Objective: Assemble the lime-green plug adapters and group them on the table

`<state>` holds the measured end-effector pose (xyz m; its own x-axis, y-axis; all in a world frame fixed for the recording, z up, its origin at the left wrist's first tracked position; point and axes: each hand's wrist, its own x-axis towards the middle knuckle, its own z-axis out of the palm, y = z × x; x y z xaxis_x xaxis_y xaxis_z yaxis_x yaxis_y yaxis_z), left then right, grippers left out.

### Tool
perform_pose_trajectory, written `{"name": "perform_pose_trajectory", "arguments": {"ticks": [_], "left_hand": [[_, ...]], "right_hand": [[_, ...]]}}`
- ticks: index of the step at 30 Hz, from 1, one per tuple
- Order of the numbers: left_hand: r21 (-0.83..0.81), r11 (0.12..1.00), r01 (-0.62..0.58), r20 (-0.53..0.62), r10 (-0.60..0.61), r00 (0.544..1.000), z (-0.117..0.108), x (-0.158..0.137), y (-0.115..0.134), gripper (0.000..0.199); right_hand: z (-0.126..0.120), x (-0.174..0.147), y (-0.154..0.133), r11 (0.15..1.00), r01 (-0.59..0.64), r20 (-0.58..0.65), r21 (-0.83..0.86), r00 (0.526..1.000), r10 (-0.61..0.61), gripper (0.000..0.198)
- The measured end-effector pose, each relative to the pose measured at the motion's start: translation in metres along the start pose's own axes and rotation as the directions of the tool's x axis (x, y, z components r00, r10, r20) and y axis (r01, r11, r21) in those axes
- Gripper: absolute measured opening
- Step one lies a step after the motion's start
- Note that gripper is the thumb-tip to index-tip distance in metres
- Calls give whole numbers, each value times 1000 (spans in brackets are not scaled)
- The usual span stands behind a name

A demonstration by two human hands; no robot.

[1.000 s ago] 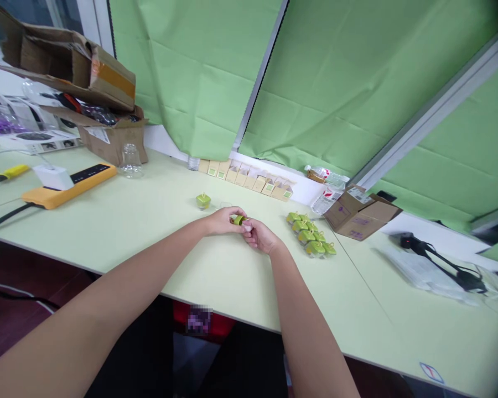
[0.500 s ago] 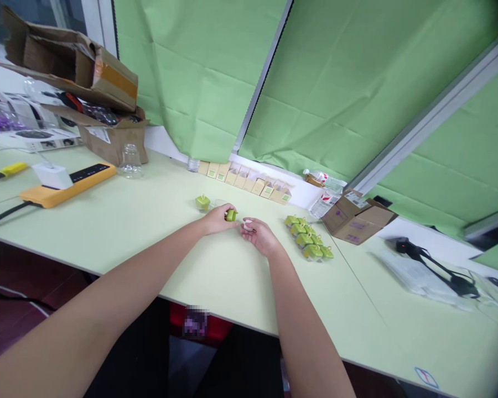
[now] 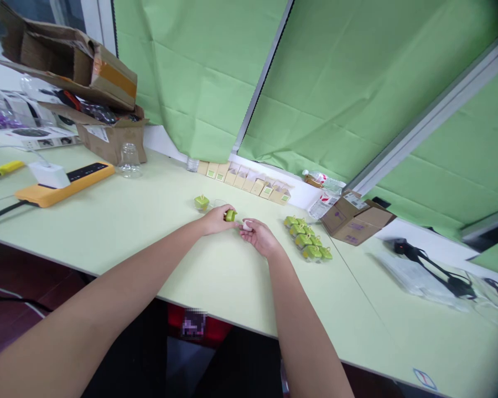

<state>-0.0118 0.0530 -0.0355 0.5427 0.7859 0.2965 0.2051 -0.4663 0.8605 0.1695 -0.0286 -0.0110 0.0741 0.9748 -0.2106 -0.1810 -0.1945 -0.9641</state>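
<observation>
Drawn apart since a second ago, when together around one small object: left hand (image 3: pixel 214 220) and right hand (image 3: pixel 260 236), now with a slight gap between, over the middle of a pale, smooth desk (image 3: pixel 216 265). In the left grip, fingers curled around a small green cap (image 3: pixel 231 215); in the right grip, a narrow pinch of thumb and fingers on a small white piece (image 3: pixel 247 225). Green cap seemingly tipped onto its side and facing right, toward the white piece; long axis of both too small to tell.

Just beyond the left hand, a single green-lidded container (image 3: pixel 201 202), upright. To the right, a close cluster of green-lidded containers (image 3: pixel 304 240). Along the far edge, a row of small beige boxes (image 3: pixel 240 179), beneath green blinds (image 3: pixel 199 72) across a window wall. Far left, stacked cardboard boxes (image 3: pixel 112 141), a clear jar (image 3: pixel 129 160) and an orange power strip (image 3: pixel 77 187) with a white adapter (image 3: pixel 50 176). Far right, clear plastic bottles (image 3: pixel 323 203), an open cardboard carton (image 3: pixel 352 221) and, beyond a seam in the desk, a black strapped device (image 3: pixel 435 271).
</observation>
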Motion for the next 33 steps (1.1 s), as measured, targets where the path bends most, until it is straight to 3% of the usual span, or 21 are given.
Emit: {"name": "perform_pose_trajectory", "arguments": {"ticks": [4,9,14,16,19,22,26,28,33], "left_hand": [[14,1000,3,4,-3,1000,0,0,-1,50],[43,999,-1,4,1,1000,0,-3,2,49],[69,998,-15,12,15,1000,0,-5,7,50],[70,997,-34,15,33,999,0,-6,9,49],[61,996,-67,31,65,997,0,-7,12,47],[51,996,-76,40,74,996,0,-7,12,48],[42,996,-84,19,83,996,2,-7,14,49],[34,992,-121,16,120,993,4,-8,17,46],[19,973,-228,44,227,973,10,-10,23,45]], "right_hand": [[-1,3,0,974,84,-98,-213,989,-107,15],[-5,7,5,852,189,-173,-488,936,-306,24],[-4,4,9,581,283,-133,-763,812,-569,34],[-4,3,10,503,269,-85,-822,815,-574,35],[-4,3,12,442,232,-23,-867,866,-500,35],[-5,5,13,405,261,16,-876,856,-517,35],[-1,7,11,397,403,58,-825,758,-650,22],[3,7,11,400,466,91,-789,733,-674,22],[9,10,14,437,482,90,-759,743,-663,17]]}}
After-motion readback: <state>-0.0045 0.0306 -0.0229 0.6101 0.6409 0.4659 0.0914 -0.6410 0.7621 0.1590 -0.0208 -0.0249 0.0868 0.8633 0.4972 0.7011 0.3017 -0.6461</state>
